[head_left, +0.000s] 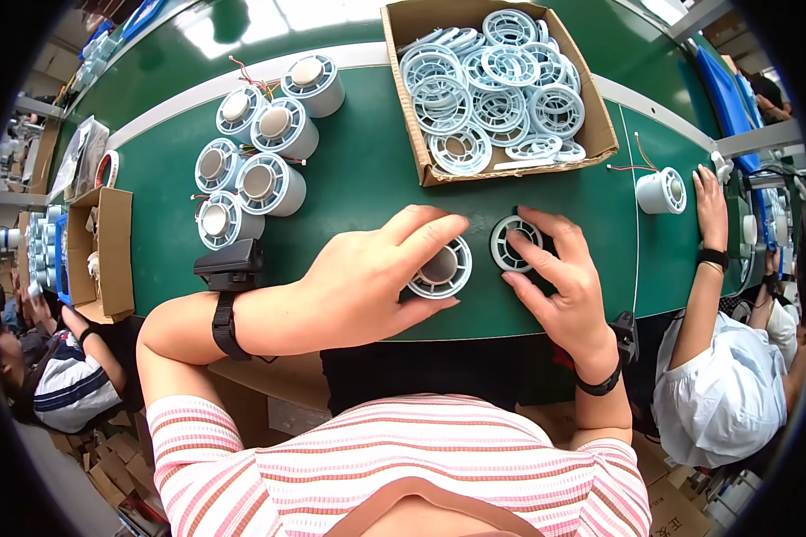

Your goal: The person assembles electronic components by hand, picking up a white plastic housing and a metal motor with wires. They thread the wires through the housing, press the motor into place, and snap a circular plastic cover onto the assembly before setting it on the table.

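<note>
My left hand (372,268) is closed around a pale blue cylinder unit (443,270) with a spoked rim and a grey metal disc in its middle. Just to its right, my right hand (560,273) has its fingers curled around a small spoked plastic ring (505,258) near the front of the green table. One fingertip lies over the ring's middle, and the thumb is at its near side. Several similar cylinder units (276,125) stand grouped at the left, some with thin coloured wires.
A cardboard box (521,176) full of pale blue spoked rings (499,109) stands at the back. Another wired unit (661,191) sits at the right, near a co-worker's hand (711,208). At the left is an open cardboard box (116,242). The green table (349,179) has a near edge before me.
</note>
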The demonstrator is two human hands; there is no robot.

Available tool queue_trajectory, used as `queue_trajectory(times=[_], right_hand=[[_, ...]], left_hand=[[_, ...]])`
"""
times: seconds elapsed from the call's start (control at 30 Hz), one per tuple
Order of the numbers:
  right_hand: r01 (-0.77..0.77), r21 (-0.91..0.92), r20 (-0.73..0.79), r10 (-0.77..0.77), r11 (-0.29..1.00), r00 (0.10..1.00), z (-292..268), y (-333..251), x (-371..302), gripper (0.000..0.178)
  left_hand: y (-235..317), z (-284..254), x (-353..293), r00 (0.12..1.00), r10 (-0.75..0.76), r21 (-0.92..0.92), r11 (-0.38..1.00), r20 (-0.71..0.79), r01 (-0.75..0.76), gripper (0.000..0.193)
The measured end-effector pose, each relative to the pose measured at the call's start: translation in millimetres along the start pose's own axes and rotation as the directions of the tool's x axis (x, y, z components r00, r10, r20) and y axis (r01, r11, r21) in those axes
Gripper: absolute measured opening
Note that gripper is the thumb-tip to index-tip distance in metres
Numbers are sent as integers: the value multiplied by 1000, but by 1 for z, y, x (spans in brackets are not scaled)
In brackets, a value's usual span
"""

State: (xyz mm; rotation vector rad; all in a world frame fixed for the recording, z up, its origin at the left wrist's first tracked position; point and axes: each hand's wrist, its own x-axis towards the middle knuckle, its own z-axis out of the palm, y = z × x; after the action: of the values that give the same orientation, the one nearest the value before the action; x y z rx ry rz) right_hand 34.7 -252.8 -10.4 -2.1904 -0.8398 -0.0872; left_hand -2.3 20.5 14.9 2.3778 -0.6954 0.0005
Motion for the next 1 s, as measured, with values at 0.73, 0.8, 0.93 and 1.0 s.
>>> queue_trajectory(times=[0.73,0.8,0.93,1.0], right_hand=[[82,242,-36,-75,967,997,29,-53,18,79],[72,270,-4,-73,960,997,26,-52,19,78],[35,312,55,-55,950,997,23,-51,18,76],[10,285,67,-30,959,997,22,-52,17,73]], left_hand=[[-5,14,-1,886,-251,-815,354,390,459,63],[-6,15,-2,889,-253,-822,347,380,451,62],[-10,13,-1,909,-195,-790,451,368,416,61],[-9,10,0,893,-187,-786,425,409,449,62]])
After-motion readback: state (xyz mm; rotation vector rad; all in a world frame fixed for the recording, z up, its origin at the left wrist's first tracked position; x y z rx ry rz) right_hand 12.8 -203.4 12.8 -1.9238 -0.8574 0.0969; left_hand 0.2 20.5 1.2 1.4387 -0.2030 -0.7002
